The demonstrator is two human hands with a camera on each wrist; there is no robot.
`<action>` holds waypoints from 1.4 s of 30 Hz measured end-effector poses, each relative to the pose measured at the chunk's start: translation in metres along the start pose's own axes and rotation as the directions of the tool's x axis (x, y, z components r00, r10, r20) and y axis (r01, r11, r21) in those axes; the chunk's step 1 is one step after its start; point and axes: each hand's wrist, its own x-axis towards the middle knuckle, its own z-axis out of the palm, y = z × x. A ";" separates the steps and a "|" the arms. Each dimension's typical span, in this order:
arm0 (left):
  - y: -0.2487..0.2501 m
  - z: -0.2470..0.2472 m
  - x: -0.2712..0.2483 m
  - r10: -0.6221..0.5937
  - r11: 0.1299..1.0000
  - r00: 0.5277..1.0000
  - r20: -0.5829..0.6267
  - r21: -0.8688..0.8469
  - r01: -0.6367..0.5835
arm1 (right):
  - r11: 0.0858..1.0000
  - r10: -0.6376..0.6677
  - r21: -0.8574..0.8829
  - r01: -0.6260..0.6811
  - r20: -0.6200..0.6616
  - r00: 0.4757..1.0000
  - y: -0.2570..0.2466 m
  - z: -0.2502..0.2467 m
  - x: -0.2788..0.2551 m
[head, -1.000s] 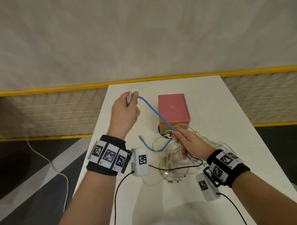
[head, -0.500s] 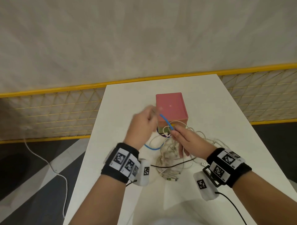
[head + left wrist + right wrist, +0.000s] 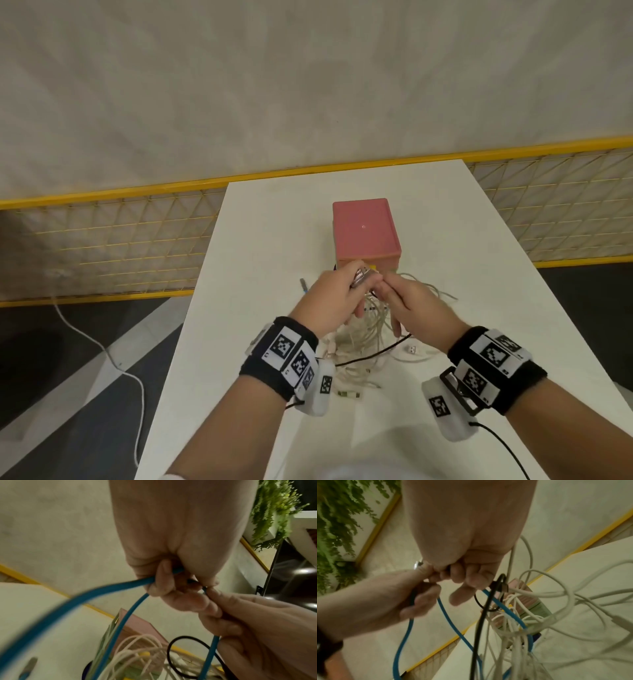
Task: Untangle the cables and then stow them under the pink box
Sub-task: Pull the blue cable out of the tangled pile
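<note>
From the head camera I see my left hand (image 3: 334, 301) and my right hand (image 3: 409, 301) meeting fingertip to fingertip above the white table (image 3: 260, 240), just in front of the pink box (image 3: 364, 229). The left one has its fingers curled around a small metal connector (image 3: 359, 275). Under both hands lies the tangle of white cables (image 3: 366, 329), spread on the table on the near side of the box, with a black cable (image 3: 373, 353) crossing its near part. A loose white plug (image 3: 411, 349) lies near my right wrist.

On the left wrist camera, my left hand (image 3: 171, 582) has its fingers closed tight on the blue cable (image 3: 96, 595), which loops out of the fist and drops toward the white cables (image 3: 137, 653). My right hand (image 3: 257, 628) comes in from the right and pinches the same blue cable at the left fingertips; the cable hangs down from under that hand. The pink box (image 3: 137, 626) stands behind the pile.

On the right wrist camera, my right hand (image 3: 462, 577) has thumb and fingers curled and pinching at the spot where my left hand (image 3: 393, 595) grips the blue cable (image 3: 402, 639). The black cable (image 3: 481, 622) hangs past the right fingers, and the white cables (image 3: 539, 601) spread to the right, in front of the pink box (image 3: 527, 597)
</note>
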 end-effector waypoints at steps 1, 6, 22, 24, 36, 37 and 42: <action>0.000 -0.003 0.002 0.031 0.999 0.998 -0.050 0.016 -0.031 | 1.000 -0.008 0.007 0.008 0.004 1.000 0.003 0.002 0.000; -0.007 -0.039 0.010 0.114 0.991 0.878 -0.465 0.120 -0.065 | 0.991 0.103 -0.094 -0.099 0.036 0.994 0.031 0.006 -0.009; 0.004 -0.035 0.014 0.068 0.996 0.920 -0.386 -0.028 -0.085 | 0.962 0.202 -0.178 -0.206 -0.037 0.979 0.043 -0.007 -0.022; 0.005 -0.050 0.012 0.049 0.998 0.908 -0.417 -0.021 -0.063 | 0.964 0.213 -0.150 -0.219 -0.055 0.975 0.048 -0.009 -0.029; -0.028 -0.065 -0.005 -0.214 0.976 0.832 -0.512 -0.144 0.162 | 1.000 -0.001 -0.027 0.003 0.088 0.996 -0.060 -0.049 0.023; -0.031 -0.065 -0.007 -0.239 0.970 0.825 -0.512 -0.169 0.176 | 0.998 -0.037 -0.052 0.041 0.085 0.996 -0.069 -0.047 0.037; -0.046 -0.066 -0.015 -0.280 0.948 0.775 -0.566 -0.290 0.131 | 0.958 -0.116 -0.252 0.135 0.089 0.989 -0.085 -0.027 0.117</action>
